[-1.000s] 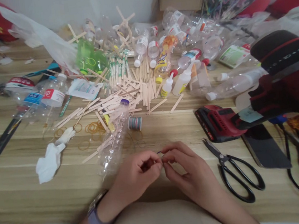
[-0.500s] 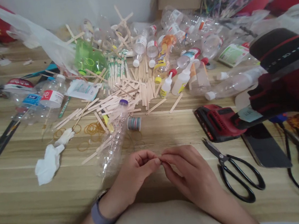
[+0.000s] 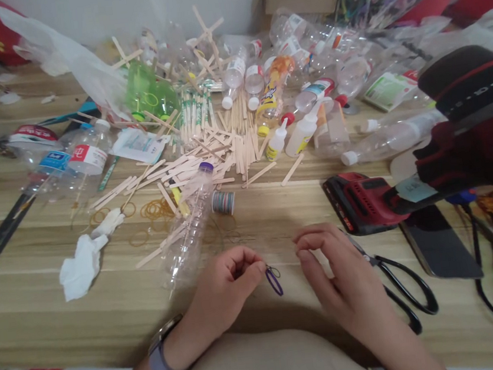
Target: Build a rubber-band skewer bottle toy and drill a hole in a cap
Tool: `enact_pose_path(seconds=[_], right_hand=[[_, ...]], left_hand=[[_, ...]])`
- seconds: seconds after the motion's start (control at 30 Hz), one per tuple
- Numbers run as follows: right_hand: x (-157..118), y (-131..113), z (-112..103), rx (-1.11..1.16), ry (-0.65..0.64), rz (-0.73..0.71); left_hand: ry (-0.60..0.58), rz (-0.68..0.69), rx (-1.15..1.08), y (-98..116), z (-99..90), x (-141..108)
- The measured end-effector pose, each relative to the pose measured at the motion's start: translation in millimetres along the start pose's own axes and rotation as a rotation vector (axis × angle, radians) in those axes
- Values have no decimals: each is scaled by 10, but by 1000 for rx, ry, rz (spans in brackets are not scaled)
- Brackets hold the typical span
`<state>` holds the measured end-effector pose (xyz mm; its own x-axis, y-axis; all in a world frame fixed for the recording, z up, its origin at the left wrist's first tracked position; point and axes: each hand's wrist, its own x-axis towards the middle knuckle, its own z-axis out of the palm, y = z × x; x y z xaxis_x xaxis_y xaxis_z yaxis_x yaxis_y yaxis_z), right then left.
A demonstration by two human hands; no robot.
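A slim purple ring [image 3: 274, 283] hangs at the lower centre of the frame, narrow and oval as seen from here, a thin dark loop [image 3: 275, 271] beside its upper end; the left hand [image 3: 232, 293] pinches the pair at their top between thumb and finger; the right hand [image 3: 344, 281] stands apart from it, to its right, fingers loosely curled.

Just beyond the right hand lie the black-handled scissors [image 3: 431, 302]; right of them a dark phone [image 3: 442, 243], and above these the red and black power tool [image 3: 364, 201]; left of centre a clear bottle [image 3: 191, 227] with a purple cap lies near the left hand, a spool of thread [image 3: 223, 202] beside it; wooden sticks [image 3: 186, 165] spread past these, and plastic bottles [image 3: 262, 88] crowd the upper part of the frame.

The right hand covers part of the scissors; the frame's right edge cuts off the power tool; whether the right fingertips hold anything thin cannot be told; the farthest bottles overlap and blur.
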<state>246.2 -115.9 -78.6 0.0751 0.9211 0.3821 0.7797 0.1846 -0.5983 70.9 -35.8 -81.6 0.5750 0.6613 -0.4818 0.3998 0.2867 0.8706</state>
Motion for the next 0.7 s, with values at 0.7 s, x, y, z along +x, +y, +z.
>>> enact_pose_path(seconds=[0.7], right_hand=[[-55,-50,149,1404,-104,641]], left_hand=[[8,97,72,43,34,-151]])
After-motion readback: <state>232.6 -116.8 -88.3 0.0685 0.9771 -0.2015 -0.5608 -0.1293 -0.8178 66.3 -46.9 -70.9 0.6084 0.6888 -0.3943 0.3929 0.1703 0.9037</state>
